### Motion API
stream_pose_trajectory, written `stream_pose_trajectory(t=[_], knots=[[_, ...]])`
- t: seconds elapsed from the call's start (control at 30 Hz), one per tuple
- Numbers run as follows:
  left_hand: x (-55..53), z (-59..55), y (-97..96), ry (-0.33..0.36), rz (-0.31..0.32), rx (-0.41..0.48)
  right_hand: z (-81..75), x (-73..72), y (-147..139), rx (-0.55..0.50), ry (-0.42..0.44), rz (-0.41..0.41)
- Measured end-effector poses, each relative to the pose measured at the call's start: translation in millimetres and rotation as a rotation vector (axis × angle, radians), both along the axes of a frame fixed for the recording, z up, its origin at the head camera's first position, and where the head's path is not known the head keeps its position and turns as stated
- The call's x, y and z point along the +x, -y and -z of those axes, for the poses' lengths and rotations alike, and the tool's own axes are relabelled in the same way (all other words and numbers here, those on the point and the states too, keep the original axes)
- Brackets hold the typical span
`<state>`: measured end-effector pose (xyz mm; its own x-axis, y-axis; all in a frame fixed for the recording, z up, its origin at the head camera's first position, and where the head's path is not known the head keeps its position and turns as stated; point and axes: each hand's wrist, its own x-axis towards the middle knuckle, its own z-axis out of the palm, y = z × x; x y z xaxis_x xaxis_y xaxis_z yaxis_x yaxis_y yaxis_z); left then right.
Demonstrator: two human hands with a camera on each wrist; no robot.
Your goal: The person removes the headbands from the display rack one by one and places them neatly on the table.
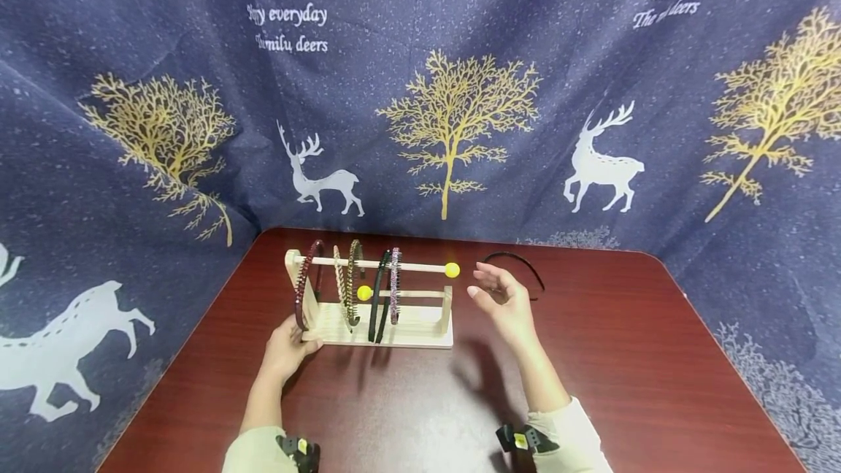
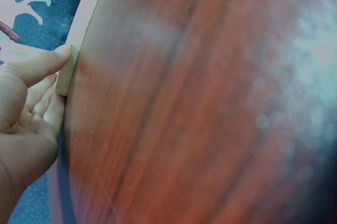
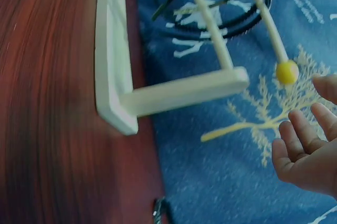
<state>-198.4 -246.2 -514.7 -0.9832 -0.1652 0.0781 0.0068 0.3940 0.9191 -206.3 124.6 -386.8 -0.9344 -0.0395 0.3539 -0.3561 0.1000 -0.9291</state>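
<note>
Headband rack (image 1: 420, 323), head view: it stands upright on the dark red table (image 1: 624, 356), left of centre and in front of you. Five bands hang about its rods: a dark red band (image 1: 302, 290), a cream braided band (image 1: 339, 276), a brown band (image 1: 352, 279), a black band (image 1: 376, 298) and a purple band (image 1: 395, 287). Which rod bears the last two, I cannot tell. Your left hand (image 1: 287, 349) is at the base's near left corner. Your right hand (image 1: 509, 305) hangs just beside the yellow ball (image 1: 452, 269) on the upper rod's free end, not touching it. A loose black headband (image 1: 528, 264) lies on the table beyond that hand.

Left wrist view: you pinch the end of the base, thumb on one face and fingers at the other. The bands barely enter this view.

Right wrist view: your visible fingers are spread and slightly bent, holding nothing; a gap separates them from the ball. The short post (image 3: 184, 91) shows clearly.

Step, as judged: you are steadying the rack while the right hand is free between bands. The next move probably calls for keeping the base pinned, picking up the loose band, and threading it past the ball without tipping the rack.
</note>
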Motion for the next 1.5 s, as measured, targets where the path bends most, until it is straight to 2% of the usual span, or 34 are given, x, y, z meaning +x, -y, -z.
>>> stream_pose_trajectory(t=[0.27, 0.53, 0.67, 0.8, 1.0, 1.27, 1.5], knots=[[-0.7, -0.9, -0.3, 0.003, 0.018, 0.013, -8.8, 9.6, 23, -0.034, -0.061, -0.06], [-0.2, -1.2, -0.4, 0.002, 0.018, 0.021, 15.1, 3.0, 48, -0.078, -0.103, -0.161], [0.7, -2.5, -0.6, 0.007, 0.014, 0.027, 10.1, 8.5, 61, -0.092, -0.112, -0.205], [1.5, -3.8, -0.2, 0.016, 0.012, 0.023, 3.9, 13.3, 72, -0.074, -0.078, -0.222], [0.6, -2.1, 0.8, 0.021, 0.014, -0.006, 8.3, 8.9, 81, -0.078, -0.004, -0.258], [-0.8, 1.4, 1.5, -0.007, 0.02, -0.022, 10.7, 6.8, 89, -0.067, 0.065, -0.315], [-0.2, -0.3, 1.7, -0.008, 0.03, -0.007, 12.0, 6.3, 92, -0.052, 0.087, -0.319]])
